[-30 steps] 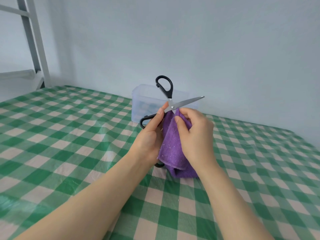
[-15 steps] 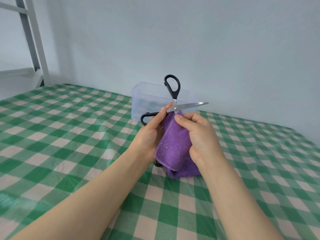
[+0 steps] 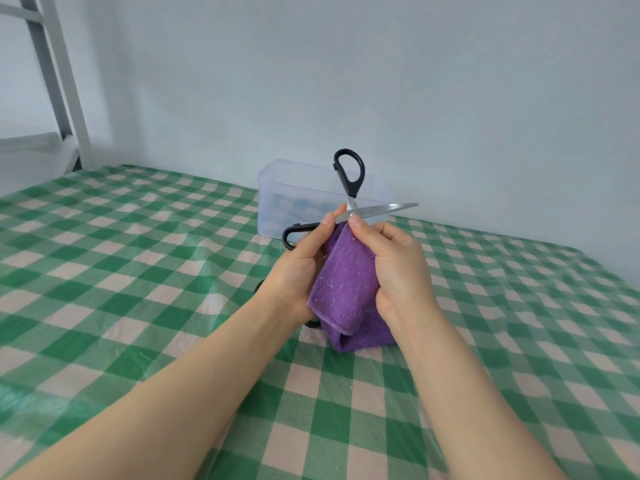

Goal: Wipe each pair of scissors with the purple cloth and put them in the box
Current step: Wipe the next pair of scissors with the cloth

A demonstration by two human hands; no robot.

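Above the green checked tablecloth (image 3: 138,271), just in front of the clear box (image 3: 277,202), you hold one pair of scissors (image 3: 353,181) in the air between your two hands. The scissors stand open: one black handle loop points up, the other points left, and one bare blade points to the right. I judge they are spread so that the cloth can reach each blade alone.

Your left hand (image 3: 298,268) grips them close to the pivot, with the thumb against the metal and the fingers curled behind, so that the blades do not turn under the wiping. Your right hand (image 3: 398,268) is closed around the purple cloth (image 3: 346,285); thumb and forefinger pinch its top edge right at the pivot, below the bare blade. The second blade is hidden, probably inside the cloth, but I cannot tell. The cloth hangs down to the tablecloth.

This pair is not yet in the box. A dark shape shows under your left wrist; it is too hidden to name.
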